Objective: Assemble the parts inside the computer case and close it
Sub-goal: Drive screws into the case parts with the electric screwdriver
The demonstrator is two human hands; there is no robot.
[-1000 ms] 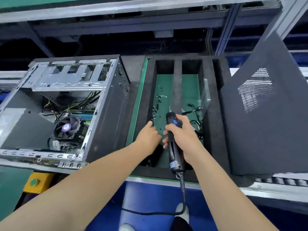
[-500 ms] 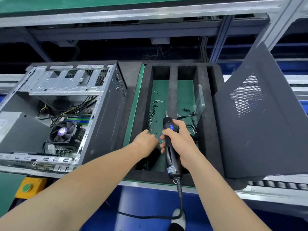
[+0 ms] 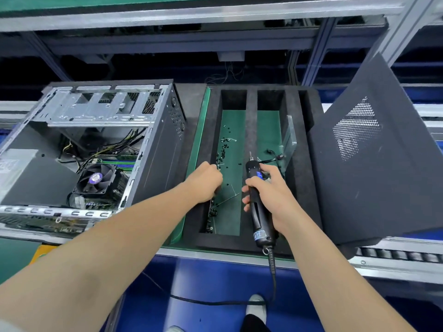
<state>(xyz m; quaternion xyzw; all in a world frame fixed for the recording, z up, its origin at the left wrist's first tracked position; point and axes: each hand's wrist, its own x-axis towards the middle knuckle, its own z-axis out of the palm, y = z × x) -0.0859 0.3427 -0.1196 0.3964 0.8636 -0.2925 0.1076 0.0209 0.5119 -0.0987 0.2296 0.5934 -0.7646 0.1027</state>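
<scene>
The open computer case (image 3: 153,149) lies on the left of the bench, its fan (image 3: 96,179) and cables showing inside. A black foam tray (image 3: 250,130) sits in the middle, and several small black screws (image 3: 224,149) lie in its left green-floored slot. My left hand (image 3: 205,182) reaches into that slot with curled fingers; whether it pinches a screw is hidden. My right hand (image 3: 269,196) grips a black electric screwdriver (image 3: 257,203), tip pointing away, over the tray. The case's black side panel (image 3: 374,149) leans at the right.
A clear plastic piece (image 3: 290,137) and small cables (image 3: 275,156) lie in the tray's right slot. The screwdriver's cord (image 3: 272,271) hangs down past the bench edge toward my shoe (image 3: 256,307). A metal frame and shelf run overhead at the back.
My left hand has moved left, away from the screwdriver and deeper into the screw slot. My right hand still holds the screwdriver, shifted slightly right. The view has shifted too.
</scene>
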